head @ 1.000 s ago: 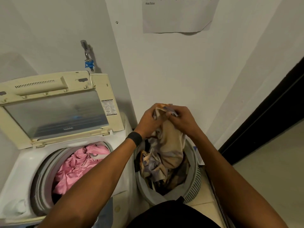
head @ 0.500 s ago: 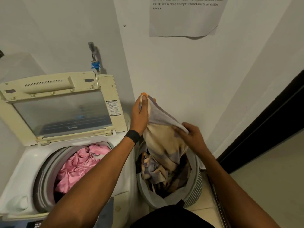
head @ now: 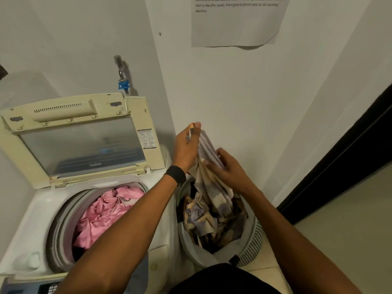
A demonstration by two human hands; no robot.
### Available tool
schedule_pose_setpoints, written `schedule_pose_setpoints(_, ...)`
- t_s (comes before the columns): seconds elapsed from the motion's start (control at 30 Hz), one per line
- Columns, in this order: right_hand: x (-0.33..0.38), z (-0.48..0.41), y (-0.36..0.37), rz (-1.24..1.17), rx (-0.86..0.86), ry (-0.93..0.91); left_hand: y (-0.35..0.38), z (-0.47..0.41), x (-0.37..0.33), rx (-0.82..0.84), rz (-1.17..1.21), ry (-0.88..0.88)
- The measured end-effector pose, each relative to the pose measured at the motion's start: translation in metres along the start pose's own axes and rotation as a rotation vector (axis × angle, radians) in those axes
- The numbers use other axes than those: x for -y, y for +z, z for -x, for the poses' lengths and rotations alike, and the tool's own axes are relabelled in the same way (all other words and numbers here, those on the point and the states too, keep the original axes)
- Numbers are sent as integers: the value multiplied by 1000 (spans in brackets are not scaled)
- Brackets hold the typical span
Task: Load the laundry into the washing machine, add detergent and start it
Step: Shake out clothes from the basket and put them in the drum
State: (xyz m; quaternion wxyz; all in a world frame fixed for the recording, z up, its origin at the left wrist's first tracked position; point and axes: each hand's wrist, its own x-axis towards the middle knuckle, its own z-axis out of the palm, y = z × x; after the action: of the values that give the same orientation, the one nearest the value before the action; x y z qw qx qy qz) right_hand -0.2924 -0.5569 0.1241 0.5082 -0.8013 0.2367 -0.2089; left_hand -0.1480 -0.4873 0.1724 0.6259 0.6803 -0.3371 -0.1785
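A white top-loading washing machine (head: 34, 225) stands at the left with its cream lid (head: 80, 136) raised. Pink laundry (head: 101, 217) lies in its drum. To its right sits a grey laundry basket (head: 252, 242) full of mixed clothes. A beige and lilac checked cloth (head: 214, 187) hangs up out of the basket. My left hand (head: 186, 147) pinches its top edge, raised above the basket. My right hand (head: 229, 168) grips the same cloth a little lower, to the right.
A tap with a blue fitting (head: 123, 81) juts from the wall behind the machine. A printed paper note (head: 235, 22) is stuck on the wall above. A dark doorway (head: 343, 162) is at the right, with pale floor tiles (head: 347, 230) beside the basket.
My left hand lifted the cloth's top edge higher out of the basket. My right hand slid from the shared grip to a lower hold on the cloth.
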Motion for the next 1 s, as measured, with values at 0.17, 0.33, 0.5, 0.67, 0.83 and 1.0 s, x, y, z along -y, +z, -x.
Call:
schedule_pose_setpoints(0.17,-48,35,-16,108,135,64,-23,-9,1,-94,15,-4)
schedule_pose_setpoints(0.33,-9,10,-57,20,-47,-56,-25,-1,13,17,-54,97)
schedule_pose_setpoints(0.5,24,-23,-27,116,-67,-166,8,19,11,366,-77,170)
schedule_pose_setpoints(0.67,4,-23,-10,81,-264,-11,-1,11,13,346,-195,182)
schedule_pose_setpoints(0.83,-6,-9,9,31,-213,-23,-4,1,5,157,-128,135)
schedule_pose_setpoints(1.0,-66,26,6,56,-125,86,-24,-12,-2,88,-50,89)
